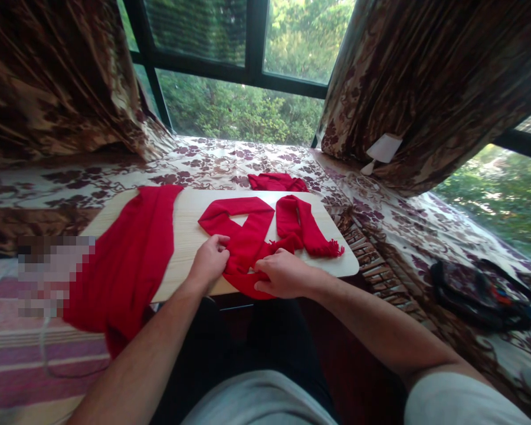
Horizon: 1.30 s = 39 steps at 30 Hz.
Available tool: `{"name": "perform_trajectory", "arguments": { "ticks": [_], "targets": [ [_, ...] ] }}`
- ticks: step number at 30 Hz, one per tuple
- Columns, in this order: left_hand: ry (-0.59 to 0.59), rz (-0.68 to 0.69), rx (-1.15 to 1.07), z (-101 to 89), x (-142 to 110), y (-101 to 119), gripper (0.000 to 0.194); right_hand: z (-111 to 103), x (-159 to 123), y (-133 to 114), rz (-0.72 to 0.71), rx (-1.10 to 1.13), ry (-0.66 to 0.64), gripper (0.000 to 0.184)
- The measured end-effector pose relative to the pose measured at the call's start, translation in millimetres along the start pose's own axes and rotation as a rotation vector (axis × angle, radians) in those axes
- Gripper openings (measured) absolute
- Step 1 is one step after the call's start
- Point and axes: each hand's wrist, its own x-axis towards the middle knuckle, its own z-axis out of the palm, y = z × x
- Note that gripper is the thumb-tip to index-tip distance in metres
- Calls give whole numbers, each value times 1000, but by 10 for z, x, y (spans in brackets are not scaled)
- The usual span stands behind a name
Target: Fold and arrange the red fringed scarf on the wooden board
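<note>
A red fringed scarf (256, 227) lies crumpled and looped on a small light wooden table (190, 230). My left hand (210, 260) pinches its cloth at the near edge of the table, fingers curled. My right hand (283, 274) is closed on the same scarf just to the right, at the table's front edge. A second red scarf (133, 260) lies spread flat on the table's left side and hangs over the front. A folded red cloth (277, 182) rests just beyond the table's far edge.
The table stands on a floral-covered bed (203, 162) beside large windows (239, 106) with patterned curtains (425, 77). A dark bag (478, 295) lies on the right. A white object (383, 150) sits by the right curtain. A striped blanket (22, 354) covers the left foreground.
</note>
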Motion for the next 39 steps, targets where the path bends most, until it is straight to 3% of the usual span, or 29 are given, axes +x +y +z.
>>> {"name": "perform_trajectory", "arguments": {
  "ticks": [4,6,7,9,13,17,24,29,35,39],
  "targets": [
    [105,155,319,2,-87,145,34,26,-88,-60,-20,-48,-18,24],
    [148,380,413,4,-150,275,32,74,-108,-63,-26,-55,9,20],
    [115,502,431,6,-172,341,30,103,-110,-57,-30,-55,24,18],
    [-46,658,465,14,-185,452,26,159,-100,-38,-44,-52,43,16],
    [-435,699,664,45,-119,563,32,215,-66,-14,-56,-37,56,16],
    [-571,756,840,79,-54,630,26,197,-70,-36,-32,-22,52,17],
    [-599,788,999,107,-43,739,16,189,-95,-64,52,-68,63,22],
    [-512,752,1029,146,-77,741,16,184,-72,-59,57,-95,36,23],
    [-259,490,967,209,-66,669,22,178,-66,-73,81,-99,16,36],
    [-153,320,880,211,-20,610,28,157,-71,-95,124,-138,-5,40]
  ]
}}
